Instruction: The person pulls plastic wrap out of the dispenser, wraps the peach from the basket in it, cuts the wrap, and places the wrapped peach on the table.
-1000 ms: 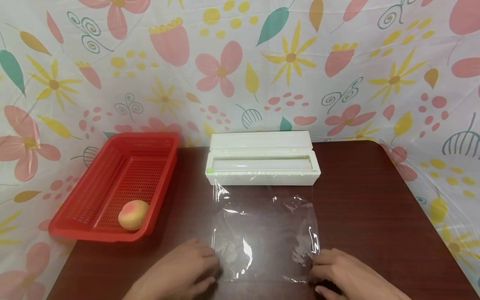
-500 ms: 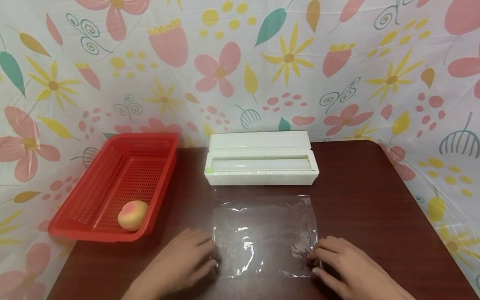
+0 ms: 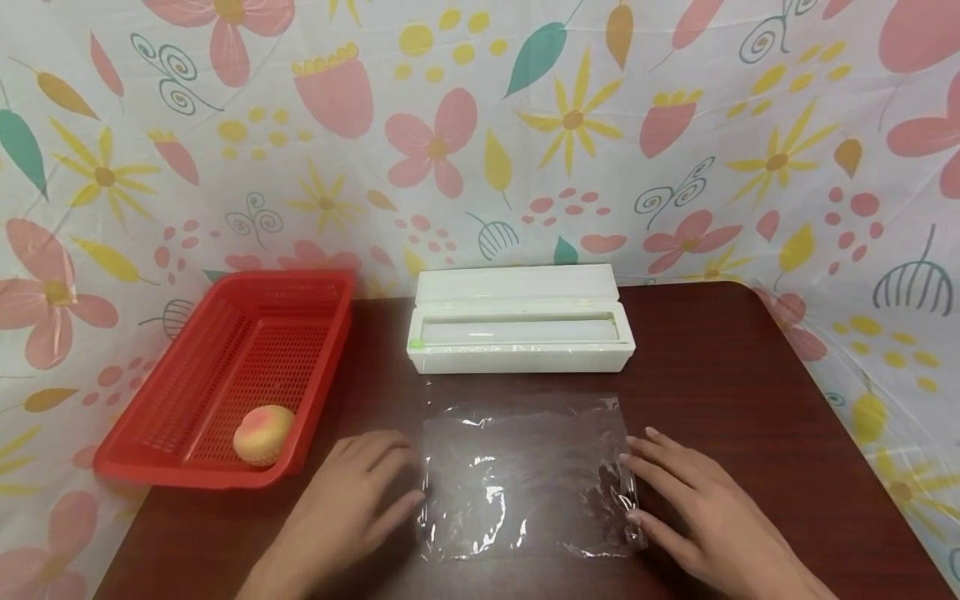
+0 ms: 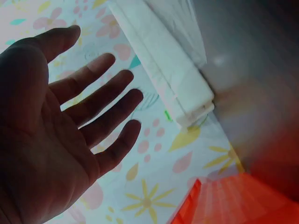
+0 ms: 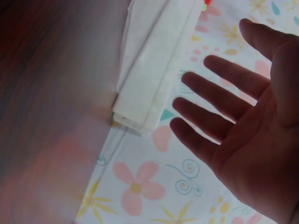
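Note:
A sheet of clear plastic wrap (image 3: 525, 475) lies on the dark wooden table, in front of a white cling film box (image 3: 521, 358). The box's lid stands up at the back, and a roll (image 3: 517, 330) shows inside. My left hand (image 3: 352, 492) is at the left edge of the sheet, fingers loosely bent and holding nothing. At the right edge, my right hand (image 3: 693, 500) has its fingers spread, fingertips right at the film. Both wrist views show the palms bare, the left hand (image 4: 70, 121) and the right hand (image 5: 252, 112) with fingers apart.
On the left of the table stands a red plastic basket (image 3: 217, 477) with a peach (image 3: 264, 435) in its near corner. Behind the table hangs a white flower-print cloth (image 3: 480, 125). The table's dark surface (image 3: 720, 367) extends to the right of the box.
Both hands have let go of the film's sides and opened, moving slightly outward and away from the body. The sheet's far edge has come away from the box, and the film lies flat.

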The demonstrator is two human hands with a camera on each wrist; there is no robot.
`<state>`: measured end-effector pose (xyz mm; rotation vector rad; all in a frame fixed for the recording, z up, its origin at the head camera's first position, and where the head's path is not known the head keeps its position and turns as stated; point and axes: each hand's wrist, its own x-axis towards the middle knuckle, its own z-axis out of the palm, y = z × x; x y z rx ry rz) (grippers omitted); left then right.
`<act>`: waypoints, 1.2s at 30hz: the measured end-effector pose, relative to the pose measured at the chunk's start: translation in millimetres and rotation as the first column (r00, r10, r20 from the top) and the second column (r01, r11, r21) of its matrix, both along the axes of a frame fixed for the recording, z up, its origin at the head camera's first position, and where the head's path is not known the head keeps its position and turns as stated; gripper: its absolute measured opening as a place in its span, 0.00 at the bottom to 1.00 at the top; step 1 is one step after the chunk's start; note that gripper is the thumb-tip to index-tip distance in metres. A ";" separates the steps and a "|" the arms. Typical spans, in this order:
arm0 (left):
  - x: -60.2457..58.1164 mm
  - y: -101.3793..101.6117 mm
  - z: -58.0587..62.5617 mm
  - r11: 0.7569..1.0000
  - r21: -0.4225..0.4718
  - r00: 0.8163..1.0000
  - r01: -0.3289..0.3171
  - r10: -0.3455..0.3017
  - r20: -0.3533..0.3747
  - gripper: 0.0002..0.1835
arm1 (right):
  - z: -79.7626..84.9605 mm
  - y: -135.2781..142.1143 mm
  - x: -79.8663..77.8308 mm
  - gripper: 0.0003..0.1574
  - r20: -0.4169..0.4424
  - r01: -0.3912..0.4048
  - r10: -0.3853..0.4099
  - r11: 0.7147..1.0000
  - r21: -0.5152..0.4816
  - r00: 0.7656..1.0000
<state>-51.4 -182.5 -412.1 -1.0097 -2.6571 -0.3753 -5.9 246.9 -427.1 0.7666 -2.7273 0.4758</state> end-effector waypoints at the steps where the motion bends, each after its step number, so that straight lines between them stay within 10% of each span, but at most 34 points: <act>1: -1.3 -2.2 1.8 1.000 0.004 1.000 -0.015 0.015 -0.006 0.17 | 0.0 0.6 -0.3 0.38 0.014 0.012 -0.012 1.000 0.007 1.000; 28: -50.8 -101.4 33.9 0.929 0.169 0.938 -0.328 0.342 -0.060 0.18 | -7.8 -0.4 -2.9 0.40 -0.006 0.008 -0.008 1.000 -0.003 1.000; 36: -62.5 -121.5 27.9 0.893 0.057 0.893 -0.447 0.441 0.091 0.24 | -5.9 -1.6 -2.3 0.39 0.039 0.028 -0.028 0.999 0.019 0.999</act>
